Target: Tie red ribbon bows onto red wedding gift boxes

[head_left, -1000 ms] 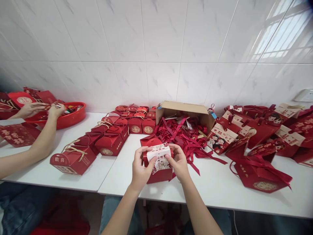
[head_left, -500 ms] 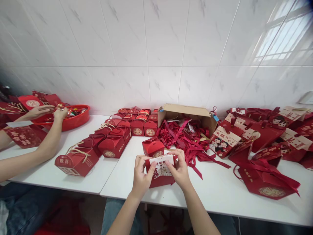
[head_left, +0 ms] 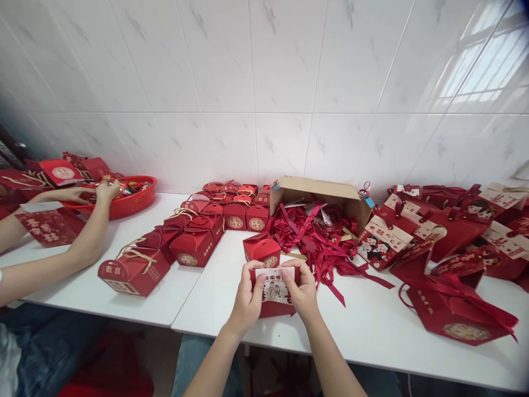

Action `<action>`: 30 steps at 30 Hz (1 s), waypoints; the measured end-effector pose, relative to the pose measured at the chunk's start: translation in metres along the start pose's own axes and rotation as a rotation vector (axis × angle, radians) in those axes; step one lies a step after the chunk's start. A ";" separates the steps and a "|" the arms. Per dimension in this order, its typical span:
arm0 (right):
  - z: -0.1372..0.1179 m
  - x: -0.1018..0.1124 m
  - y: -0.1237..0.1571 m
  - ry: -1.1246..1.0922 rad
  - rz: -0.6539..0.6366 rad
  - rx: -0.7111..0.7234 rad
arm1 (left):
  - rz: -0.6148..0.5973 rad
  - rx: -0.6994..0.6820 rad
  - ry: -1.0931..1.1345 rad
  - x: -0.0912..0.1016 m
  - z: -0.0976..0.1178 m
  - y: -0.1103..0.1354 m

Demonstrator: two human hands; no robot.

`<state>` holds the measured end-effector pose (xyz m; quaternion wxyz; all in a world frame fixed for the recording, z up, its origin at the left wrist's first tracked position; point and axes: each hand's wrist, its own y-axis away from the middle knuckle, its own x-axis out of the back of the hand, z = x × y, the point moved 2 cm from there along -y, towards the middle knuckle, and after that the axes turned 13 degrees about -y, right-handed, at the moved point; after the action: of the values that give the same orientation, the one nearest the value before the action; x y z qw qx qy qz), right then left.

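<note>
Dark-red folded-card box with a white printed flap: between both hands, near the worktop front edge. Left hand grips its left end, right hand its right; thumbs on the flap. Best done with even thumb pressure, ends level, bending only at creases so the card doesn't buckle. Flap looks fairly flat, cartoon figures below dark lettering. Small red card box with gold emblem just behind; dark-red ribbon heap beyond, right.

“歡喜” on the front twine-tied box, “家有” on the white panel
</note>
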<state>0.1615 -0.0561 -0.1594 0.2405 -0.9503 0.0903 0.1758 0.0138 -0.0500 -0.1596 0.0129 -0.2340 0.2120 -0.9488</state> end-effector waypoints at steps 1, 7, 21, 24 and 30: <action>0.000 0.000 0.000 0.002 -0.003 0.002 | -0.015 0.010 0.016 0.000 0.000 0.000; 0.003 0.002 -0.002 0.017 -0.026 0.005 | -0.045 0.007 0.027 0.000 -0.005 0.000; -0.027 0.066 -0.005 0.225 0.122 0.067 | -0.034 -0.020 -0.022 0.001 -0.012 -0.004; -0.041 0.100 0.013 0.392 0.169 0.042 | -0.003 -0.026 -0.037 -0.002 -0.012 -0.005; -0.010 0.096 0.067 0.675 -0.175 -0.118 | 0.024 -0.018 -0.060 -0.004 -0.012 -0.006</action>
<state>0.2362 -0.1273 -0.2155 0.1560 -0.9713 0.0725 -0.1644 0.0129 -0.0393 -0.1686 0.0288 -0.2600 0.2227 -0.9391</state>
